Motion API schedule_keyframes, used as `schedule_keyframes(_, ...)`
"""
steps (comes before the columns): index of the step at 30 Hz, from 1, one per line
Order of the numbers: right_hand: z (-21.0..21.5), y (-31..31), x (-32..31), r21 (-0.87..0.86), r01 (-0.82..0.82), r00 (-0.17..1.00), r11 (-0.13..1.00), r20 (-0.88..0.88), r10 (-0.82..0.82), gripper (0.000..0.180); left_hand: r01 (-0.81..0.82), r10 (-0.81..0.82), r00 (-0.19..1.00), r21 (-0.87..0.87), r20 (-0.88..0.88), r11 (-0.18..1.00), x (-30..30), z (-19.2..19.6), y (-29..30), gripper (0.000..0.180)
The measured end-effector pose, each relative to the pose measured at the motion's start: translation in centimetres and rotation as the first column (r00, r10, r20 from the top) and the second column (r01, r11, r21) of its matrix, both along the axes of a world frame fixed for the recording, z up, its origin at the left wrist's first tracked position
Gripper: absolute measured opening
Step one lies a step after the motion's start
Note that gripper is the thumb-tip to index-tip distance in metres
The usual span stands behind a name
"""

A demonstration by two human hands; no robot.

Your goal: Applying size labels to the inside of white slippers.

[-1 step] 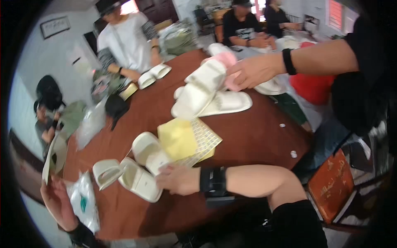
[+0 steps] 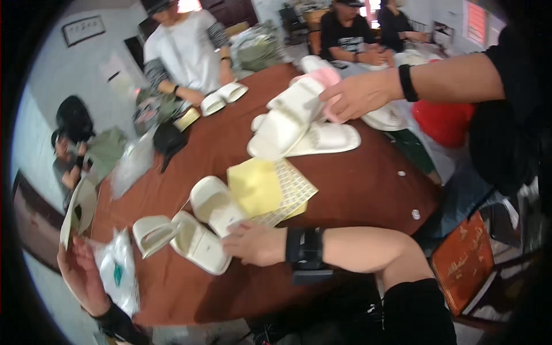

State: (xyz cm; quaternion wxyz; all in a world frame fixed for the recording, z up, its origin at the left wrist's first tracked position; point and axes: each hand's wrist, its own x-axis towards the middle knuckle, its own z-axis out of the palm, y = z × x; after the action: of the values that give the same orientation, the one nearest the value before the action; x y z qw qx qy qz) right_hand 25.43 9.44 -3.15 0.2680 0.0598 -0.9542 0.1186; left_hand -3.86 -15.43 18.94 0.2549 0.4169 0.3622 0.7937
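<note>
At the table's left edge, my left hand (image 2: 85,275) grips the lower end of a pale slipper (image 2: 86,202), which stands on end. My right hand (image 2: 254,244) has its fingers bent together at the heel ends of two cream slippers, one farther back (image 2: 214,198) and one nearer (image 2: 201,247). Whatever might be under those fingertips is hidden. Another cream slipper (image 2: 154,233) lies tilted to the left of this pair. Just beyond my right hand, yellow sheets (image 2: 254,187) lie with a sheet of small printed labels (image 2: 294,185).
A co-worker's hand (image 2: 359,96) from the right is at a pink slipper (image 2: 333,110) by white slippers (image 2: 276,129). Across the table (image 2: 356,195), another person handles white slippers (image 2: 224,98). A black cap (image 2: 168,142) and plastic bag (image 2: 119,279) lie left; a chair (image 2: 463,261) stands right.
The view has shifted slightly, so the table and its things appear a little farther right. Both my hands keep nearly the same places and poses.
</note>
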Motion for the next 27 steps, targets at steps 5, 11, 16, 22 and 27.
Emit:
schedule_keyframes(5,0.2,0.7,1.1,0.049,-0.022,0.998,0.999,-0.05,0.024,0.04,-0.114,0.114,0.993,-0.008,0.014,0.993,2.4,0.0,-1.1,0.03)
schedule_keyframes(11,1.6,0.1,1.0,0.036,-0.023,0.991,0.999,0.136,0.018,0.045,-0.132,0.133,0.989,-0.019,0.068,0.991,4.5,-0.1,-4.0,0.032)
schedule_keyframes(16,2.2,0.0,1.2,0.017,-0.043,0.992,0.999,0.12,0.04,0.041,-0.135,0.139,0.987,-0.052,0.08,0.99,6.3,-0.5,-5.5,0.033)
schedule_keyframes(22,2.4,0.1,1.0,-0.026,-0.062,0.975,0.998,0.213,0.066,0.045,-0.147,0.151,0.986,-0.059,0.071,0.987,7.0,-0.3,-6.1,0.033)
schedule_keyframes(27,2.3,0.5,1.6,0.065,-0.008,0.999,0.998,0.045,0.005,0.039,-0.206,0.214,0.966,-0.062,0.149,0.976,6.7,-0.6,-4.7,0.032)
